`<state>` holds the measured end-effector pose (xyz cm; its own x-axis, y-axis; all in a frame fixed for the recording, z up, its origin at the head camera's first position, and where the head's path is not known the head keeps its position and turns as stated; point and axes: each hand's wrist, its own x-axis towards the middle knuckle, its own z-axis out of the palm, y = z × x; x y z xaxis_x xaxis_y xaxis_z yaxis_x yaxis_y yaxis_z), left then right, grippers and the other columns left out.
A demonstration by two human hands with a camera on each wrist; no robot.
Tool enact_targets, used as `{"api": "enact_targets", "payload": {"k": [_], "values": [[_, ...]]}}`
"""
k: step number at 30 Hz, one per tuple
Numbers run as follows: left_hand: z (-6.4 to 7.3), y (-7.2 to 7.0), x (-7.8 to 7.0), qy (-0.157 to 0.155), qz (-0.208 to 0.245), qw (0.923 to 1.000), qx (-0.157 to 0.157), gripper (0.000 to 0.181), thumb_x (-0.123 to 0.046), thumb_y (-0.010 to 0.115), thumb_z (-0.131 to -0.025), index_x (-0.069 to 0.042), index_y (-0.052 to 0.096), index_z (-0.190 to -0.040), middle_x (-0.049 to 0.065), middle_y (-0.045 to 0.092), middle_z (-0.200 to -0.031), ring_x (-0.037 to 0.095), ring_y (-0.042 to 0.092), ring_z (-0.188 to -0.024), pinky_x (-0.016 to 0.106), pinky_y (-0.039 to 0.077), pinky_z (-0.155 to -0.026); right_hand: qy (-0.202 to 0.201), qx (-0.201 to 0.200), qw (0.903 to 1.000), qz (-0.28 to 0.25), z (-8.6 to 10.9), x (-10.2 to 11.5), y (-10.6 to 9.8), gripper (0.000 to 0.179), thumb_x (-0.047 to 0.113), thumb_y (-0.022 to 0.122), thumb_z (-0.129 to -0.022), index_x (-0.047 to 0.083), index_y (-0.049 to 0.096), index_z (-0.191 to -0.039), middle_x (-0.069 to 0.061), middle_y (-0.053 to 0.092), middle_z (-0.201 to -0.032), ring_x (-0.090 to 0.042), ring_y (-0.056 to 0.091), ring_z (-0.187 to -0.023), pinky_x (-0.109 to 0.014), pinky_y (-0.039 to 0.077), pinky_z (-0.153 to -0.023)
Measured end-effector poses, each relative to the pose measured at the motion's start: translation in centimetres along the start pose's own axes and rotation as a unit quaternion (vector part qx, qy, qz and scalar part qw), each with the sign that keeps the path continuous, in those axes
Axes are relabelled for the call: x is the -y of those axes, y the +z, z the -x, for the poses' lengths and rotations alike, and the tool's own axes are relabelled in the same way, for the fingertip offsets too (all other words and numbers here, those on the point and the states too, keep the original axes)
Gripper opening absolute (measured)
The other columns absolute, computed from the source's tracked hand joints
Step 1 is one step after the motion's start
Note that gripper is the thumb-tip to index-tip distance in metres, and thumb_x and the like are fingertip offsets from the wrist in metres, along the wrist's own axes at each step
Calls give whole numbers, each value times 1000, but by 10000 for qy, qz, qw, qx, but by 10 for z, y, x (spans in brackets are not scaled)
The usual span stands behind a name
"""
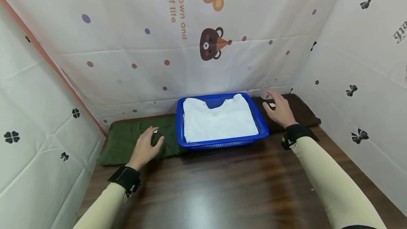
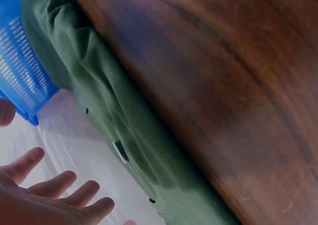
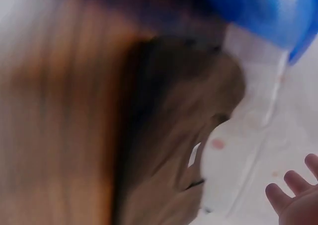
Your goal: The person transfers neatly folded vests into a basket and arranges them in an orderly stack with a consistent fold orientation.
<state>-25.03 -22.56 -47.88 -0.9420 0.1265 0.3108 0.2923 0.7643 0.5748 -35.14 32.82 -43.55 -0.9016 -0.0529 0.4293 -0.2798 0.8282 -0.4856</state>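
A blue plastic basket (image 1: 222, 144) stands against the back wall with a folded white shirt (image 1: 219, 124) lying in it. On its left a folded green shirt (image 1: 124, 140) lies on the table, a small white label at its collar. My left hand (image 1: 145, 149) hovers over that green shirt, fingers spread and holding nothing. On the basket's right lies a folded dark brown shirt (image 1: 302, 110), also with a white label. My right hand (image 1: 281, 110) is raised above it, thumb and fingers apart with nothing between them. In the right wrist view the brown shirt (image 3: 169, 120) is blurred.
The brown wooden table (image 1: 203, 186) stretches in front of the basket. A white cloth (image 1: 111, 80) with dots and cartoon bears hangs behind. Patterned white side walls (image 1: 375, 109) close in the table at left and right.
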Motion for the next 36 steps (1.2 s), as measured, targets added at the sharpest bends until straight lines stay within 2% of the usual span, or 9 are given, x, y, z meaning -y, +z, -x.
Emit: {"api": "enact_targets", "payload": {"k": [6,16,20,27,31,36], "values": [[3,-4,-1,234,-127,9996,-93,53,-29,63,-103,1,52,-146,34,41,-153,52,39,-140,69,35,-110,438,641,9946,692,10,-26,0,67,40,58,-103,7,37,-157,-33,23,-162,-60,22,-144,-78,21,-110],[8,-5,-1,646,-379,9965,-373,48,-24,68,-100,3,58,-139,36,49,-144,52,48,-132,68,41,-105,773,1312,9783,1402,26,-56,3,74,53,51,-103,6,34,-157,-40,23,-157,-69,21,-138,-79,19,-109],[11,-5,-2,609,-350,9971,-304,47,-23,68,-100,2,59,-138,36,50,-144,52,49,-132,68,41,-104,1108,1674,9681,1497,33,-65,3,77,58,48,-102,9,31,-159,-39,19,-159,-71,17,-138,-81,17,-108],[16,-3,1,596,-312,9974,-240,46,-21,69,-99,1,60,-138,33,52,-143,51,51,-131,67,43,-104,1671,2523,9444,1287,41,-68,1,83,65,40,-102,8,26,-161,-42,11,-159,-76,9,-136,-85,16,-105],[18,-2,5,635,-341,9969,-313,44,-21,69,-99,0,61,-137,31,55,-142,49,53,-129,66,44,-102,1669,2776,9378,1246,40,-68,3,85,67,36,-102,6,27,-160,-43,11,-159,-73,5,-139,-84,12,-107],[22,-1,9,606,-366,9971,-296,44,-21,70,-99,0,61,-137,28,57,-140,47,55,-127,64,46,-101,1341,2917,9355,1474,37,-69,6,82,62,37,-104,0,30,-157,-44,22,-155,-62,12,-145,-77,7,-114]]}}
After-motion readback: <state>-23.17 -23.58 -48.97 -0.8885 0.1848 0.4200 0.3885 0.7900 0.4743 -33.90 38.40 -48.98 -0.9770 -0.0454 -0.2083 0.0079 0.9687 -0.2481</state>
